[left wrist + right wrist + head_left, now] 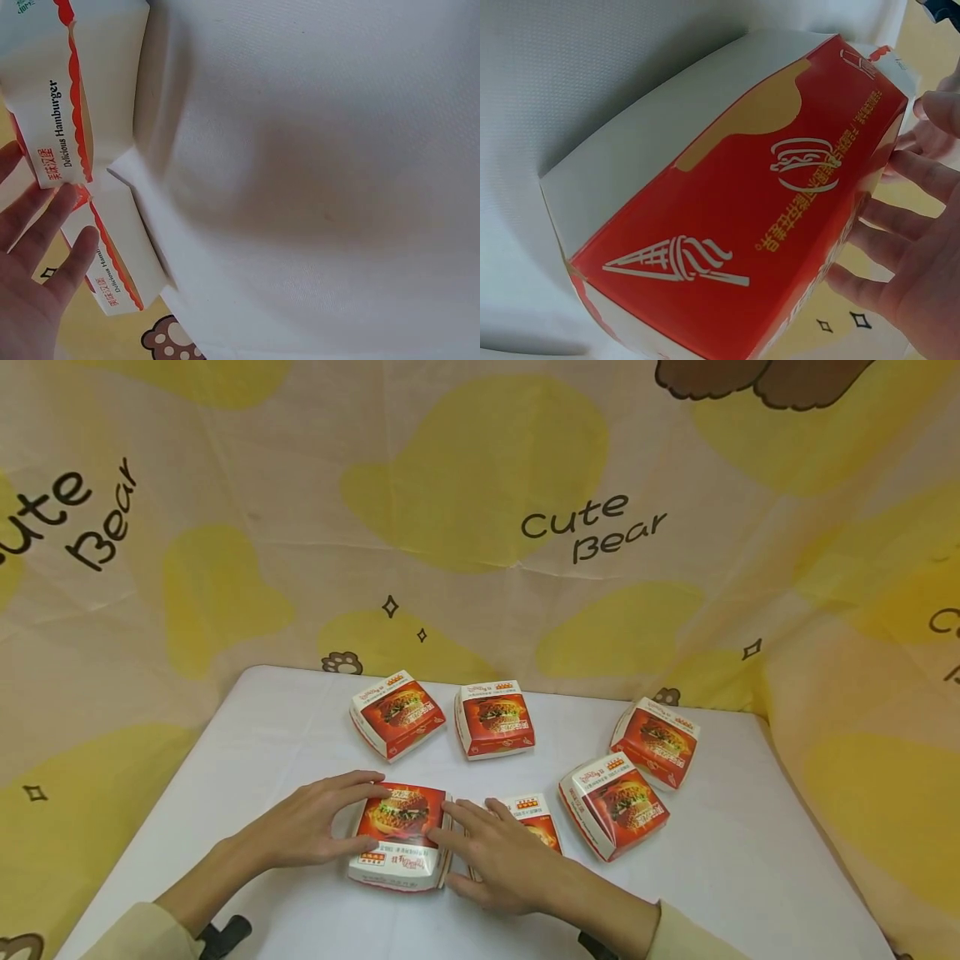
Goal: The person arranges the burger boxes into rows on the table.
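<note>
A red and white hamburger box [402, 831] lies on the white table between both hands. My left hand [318, 822] rests its extended fingers and thumb on the box's left side and top. In the left wrist view those fingers [56, 232] overlap the box's white side wall, printed "Delicious Hamburger". Over the box's right edge lie the fingertips of my right hand [498, 856]. That hand partly hides a second hamburger box [536, 818] beneath it. In the right wrist view, a red box wall [742, 210] with an ice cream cone drawing fills the middle, straight fingers [889, 225] at its edge.
Two hamburger boxes stand behind the hands, one at back left [397, 714] and one at back centre [495, 718]. Two more, a nearer box [615, 806] and a farther box [658, 739], sit close together at right. A patterned cloth [480, 527] hangs behind the table [735, 843].
</note>
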{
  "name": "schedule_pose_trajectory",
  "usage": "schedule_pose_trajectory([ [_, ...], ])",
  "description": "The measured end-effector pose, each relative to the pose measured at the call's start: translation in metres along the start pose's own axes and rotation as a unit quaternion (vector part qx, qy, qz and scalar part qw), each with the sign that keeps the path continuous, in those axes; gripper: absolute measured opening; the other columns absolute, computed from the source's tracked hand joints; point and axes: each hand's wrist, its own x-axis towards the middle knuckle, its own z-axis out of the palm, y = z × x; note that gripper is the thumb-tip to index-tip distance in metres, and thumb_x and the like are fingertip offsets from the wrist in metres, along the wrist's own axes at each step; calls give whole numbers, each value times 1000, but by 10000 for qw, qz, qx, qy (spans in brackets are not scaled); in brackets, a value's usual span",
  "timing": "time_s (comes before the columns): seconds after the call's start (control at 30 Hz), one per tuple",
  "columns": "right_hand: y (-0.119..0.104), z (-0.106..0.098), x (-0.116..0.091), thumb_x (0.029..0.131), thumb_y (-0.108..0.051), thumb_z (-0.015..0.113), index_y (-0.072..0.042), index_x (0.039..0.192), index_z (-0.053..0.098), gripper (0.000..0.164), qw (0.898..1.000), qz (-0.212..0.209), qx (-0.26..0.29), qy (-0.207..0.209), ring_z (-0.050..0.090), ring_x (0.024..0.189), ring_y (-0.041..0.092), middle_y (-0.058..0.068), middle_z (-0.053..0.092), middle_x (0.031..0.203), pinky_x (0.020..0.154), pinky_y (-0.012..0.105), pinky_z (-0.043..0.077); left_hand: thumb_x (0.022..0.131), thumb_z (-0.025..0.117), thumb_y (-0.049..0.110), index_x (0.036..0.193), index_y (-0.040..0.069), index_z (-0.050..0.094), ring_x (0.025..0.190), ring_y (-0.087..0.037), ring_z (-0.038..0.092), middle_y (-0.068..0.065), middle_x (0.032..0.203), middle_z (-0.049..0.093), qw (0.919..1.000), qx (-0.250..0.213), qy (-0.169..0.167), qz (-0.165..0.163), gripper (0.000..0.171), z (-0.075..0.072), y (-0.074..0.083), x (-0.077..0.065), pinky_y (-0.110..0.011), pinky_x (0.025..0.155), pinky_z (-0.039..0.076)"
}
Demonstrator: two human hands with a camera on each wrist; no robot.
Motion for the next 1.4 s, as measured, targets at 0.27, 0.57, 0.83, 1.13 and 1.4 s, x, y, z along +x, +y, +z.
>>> schedule_pose_trajectory([
  [0.27, -3, 0, 0, 97, -46, 60, -26, 147, 50, 55, 10000, 23, -3, -84, 37, 142, 26, 7, 41, 154, 110, 57, 36, 83, 74, 54, 129, 22, 66, 124, -28, 58, -5, 136, 60, 10000, 30, -32, 30, 56, 0, 0, 0, -51, 94, 52],
  [0.57, -3, -1, 0, 96, -46, 60, -25, 146, 50, 55, 10000, 27, -13, -79, 37, 143, 26, 8, 41, 154, 110, 57, 36, 82, 76, 52, 128, 21, 66, 124, -29, 57, -5, 136, 60, 10000, 27, -69, 7, 57, -2, 2, 1, -51, 95, 52],
  [0.83, 4, -10, 4, 97, -45, 59, -24, 150, 44, 58, 9998, 138, 107, 79, 38, 142, 25, 8, 41, 152, 111, 55, 35, 86, 76, 41, 126, 19, 67, 126, -31, 56, -7, 136, 60, 9990, -252, 381, -34, 47, -17, 2, 12, -56, 96, 50],
  [1.13, 22, -27, 20, 99, -41, 55, -25, 156, 32, 64, 9869, 823, 1324, 407, 43, 137, 36, 9, 29, 161, 108, 53, 39, 91, 72, 28, 139, 6, 56, 134, -45, 43, -21, 146, 48, 9917, -324, 771, -980, 55, -40, -30, 47, -65, 102, 40],
  [1.4, 36, -34, 36, 98, -41, 56, -20, 157, 29, 68, 9720, 1159, 2015, 353, 37, 141, 34, 14, 26, 162, 109, 54, 39, 93, 68, 36, 147, 6, 48, 140, -53, 29, -27, 157, 29, 9880, -637, 351, -1364, 65, -47, -56, 71, -73, 104, 29],
])
